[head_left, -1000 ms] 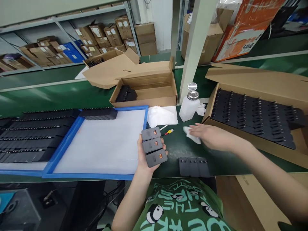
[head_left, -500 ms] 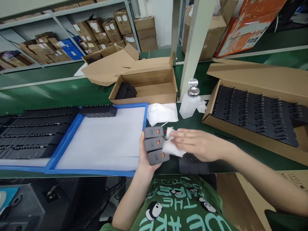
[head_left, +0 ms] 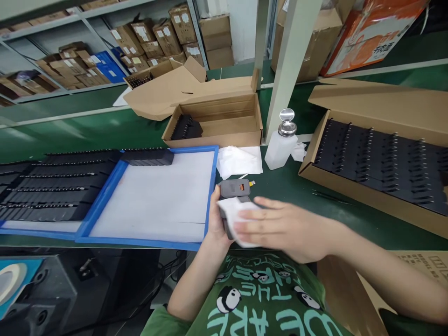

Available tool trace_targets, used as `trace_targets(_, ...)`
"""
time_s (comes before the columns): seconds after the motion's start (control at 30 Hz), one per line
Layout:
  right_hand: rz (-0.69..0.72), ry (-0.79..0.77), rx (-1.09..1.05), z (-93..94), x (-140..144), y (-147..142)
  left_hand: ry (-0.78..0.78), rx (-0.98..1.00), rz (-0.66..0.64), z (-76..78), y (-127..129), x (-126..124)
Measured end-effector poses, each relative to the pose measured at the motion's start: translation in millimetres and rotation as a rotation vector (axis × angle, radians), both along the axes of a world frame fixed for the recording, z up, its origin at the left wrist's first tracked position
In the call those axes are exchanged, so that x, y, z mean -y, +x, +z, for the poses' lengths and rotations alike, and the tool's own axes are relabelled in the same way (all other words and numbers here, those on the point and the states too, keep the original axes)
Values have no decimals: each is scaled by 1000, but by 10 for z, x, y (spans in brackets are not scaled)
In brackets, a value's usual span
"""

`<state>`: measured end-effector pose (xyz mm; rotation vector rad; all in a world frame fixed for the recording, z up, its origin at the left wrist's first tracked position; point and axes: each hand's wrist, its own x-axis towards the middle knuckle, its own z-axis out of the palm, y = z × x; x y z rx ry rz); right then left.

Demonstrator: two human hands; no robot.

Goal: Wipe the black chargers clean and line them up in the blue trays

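My left hand (head_left: 217,224) is closed round a small stack of dark grey plastic devices (head_left: 234,188), each with a copper-coloured slot in its face. Only the topmost one shows fully; the lower ones are mostly covered. Over them lies a white wipe (head_left: 233,214), pressed down by my right hand (head_left: 273,228), whose fingers hold it against the devices. A white cloth (head_left: 240,161) lies on the green table just beyond, and a white pump bottle (head_left: 280,148) stands to its right.
A blue-edged white tray (head_left: 157,200) is on the left, beside rows of black pieces (head_left: 63,186). Behind stands an open carton (head_left: 227,126) with a few black pieces. At right, another carton (head_left: 315,144) holds black rows. Tweezers (head_left: 332,198) lie before it.
My right hand has moved left and down with the wipe, from beside the devices to over them, covering the lower ones. The view has shifted slightly.
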<state>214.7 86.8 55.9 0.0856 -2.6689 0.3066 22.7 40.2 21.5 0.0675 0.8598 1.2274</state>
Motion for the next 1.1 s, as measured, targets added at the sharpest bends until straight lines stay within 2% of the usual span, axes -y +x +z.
trace_targets(0.03, -15, -27, 105, -63, -86, 144, -16, 29, 22, 8, -5, -7)
trace_targets(0.07, -88, -58, 170, -144, -186, 317, -32, 57, 44, 18, -11, -14)
trace_targets(0.13, -244, -120, 226, -325, -374, 662, -52, 86, 76, 51, -17, -32)
trace_targets(0.2, -386, -180, 244, -458, -468, 883, -86, 101, 132, 100, -4, -53)
trace_targets(0.27, -534, -210, 193, -465, -417, 897, -129, 106, 199, 149, 33, -76)
trace_targets(0.33, -641, -190, 57, -335, -253, 717, -140, 86, 229, 177, 94, -95)
trace_targets(0.4, -601, -101, -75, -134, -78, 432, -99, 42, 206, 172, 168, -101)
trace_targets(0.5, -300, 32, 15, 89, -12, 77, -20, -21, 169, 124, 265, -88)
trace_targets(0.57, -175, -6, 92, 119, -113, 13, 7, -42, 162, 94, 299, -75)
trace_targets(0.6, -157, -44, 85, 108, -180, 34, 2, -64, 149, 85, 305, -71)
trace_targets(0.7, -290, -99, -118, 49, -318, 197, -62, -167, 78, 74, 299, -70)
trace_targets(0.8, -437, -108, -286, -7, -290, 361, -102, -227, 51, 76, 298, -79)
trace_targets(0.87, -462, -133, -218, -93, -228, 473, -124, -235, 52, 76, 308, -85)
trace_targets(0.9, -519, -139, -145, -164, -200, 540, -134, -244, 54, 76, 312, -88)
trace_targets(1.0, -804, -113, 53, -483, -157, 779, -137, -288, 79, 78, 301, -102)
trace_targets(1.03, -869, -93, 83, -605, -157, 855, -130, -303, 91, 79, 288, -112)
trace_targets(1.1, -909, -58, 83, -820, -172, 966, -113, -332, 106, 79, 257, -150)
